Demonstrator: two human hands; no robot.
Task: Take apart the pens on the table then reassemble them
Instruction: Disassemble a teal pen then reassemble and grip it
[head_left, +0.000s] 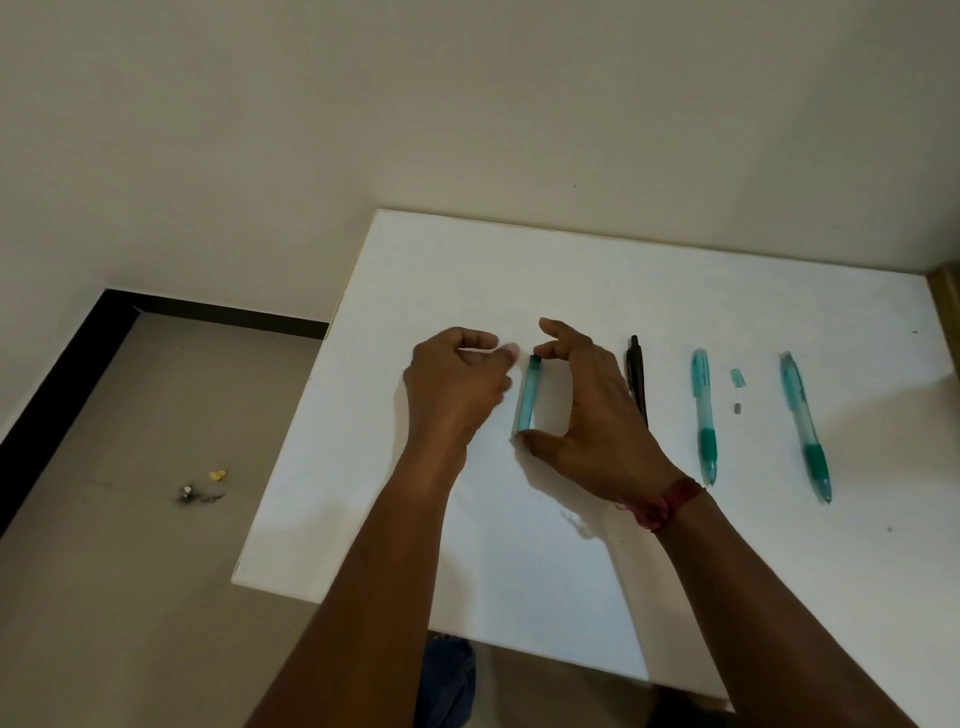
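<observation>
A teal translucent pen barrel stands between the thumb and forefinger of my right hand, pinched at its two ends just above the white table. My left hand hovers just left of the barrel with its fingers curled; whether they pinch a small part I cannot tell. To the right lie a black pen, a teal pen, and another teal pen. Between the two teal pens lie a small teal cap piece and a tiny grey part.
The table's left edge runs diagonally, with grey floor beyond it. Small bits of litter lie on the floor. A beige wall stands behind the table. A wooden edge borders the table at far right.
</observation>
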